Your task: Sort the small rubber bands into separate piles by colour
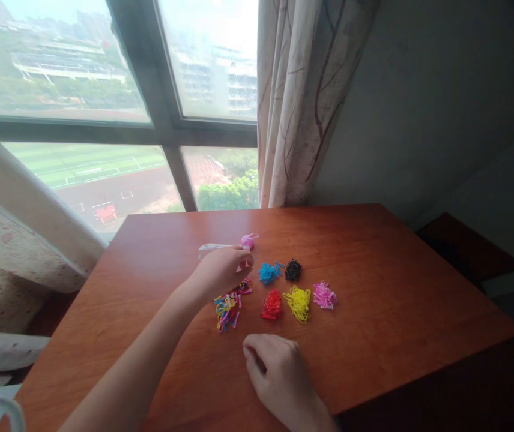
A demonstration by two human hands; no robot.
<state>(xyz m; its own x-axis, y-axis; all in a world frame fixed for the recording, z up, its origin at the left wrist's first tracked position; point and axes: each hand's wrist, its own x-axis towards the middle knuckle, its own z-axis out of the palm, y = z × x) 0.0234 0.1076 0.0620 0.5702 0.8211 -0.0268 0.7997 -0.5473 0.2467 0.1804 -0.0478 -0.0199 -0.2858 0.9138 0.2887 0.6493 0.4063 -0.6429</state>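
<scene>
My left hand (226, 267) is over a mixed pile of small coloured plastic loop-shaped pieces (229, 309), with its fingers curled into a pinch. Whatever lies between those fingertips is too small to make out. Part of the pile is hidden under this hand. Nearer to me, my right hand (279, 372) rests on the table, closed, thumb against fingers; its contents are hidden. Sorted heaps lie beyond it: red (272, 305), yellow (299, 303), pink (325, 296), blue (270, 273) and black (293, 270).
Just behind my left hand lie a clear plastic item (209, 247) and a round pink object with a loop (247, 241). The brown wooden table (401, 300) reaches to the window (167, 135). Curtains (295, 102) hang on both sides.
</scene>
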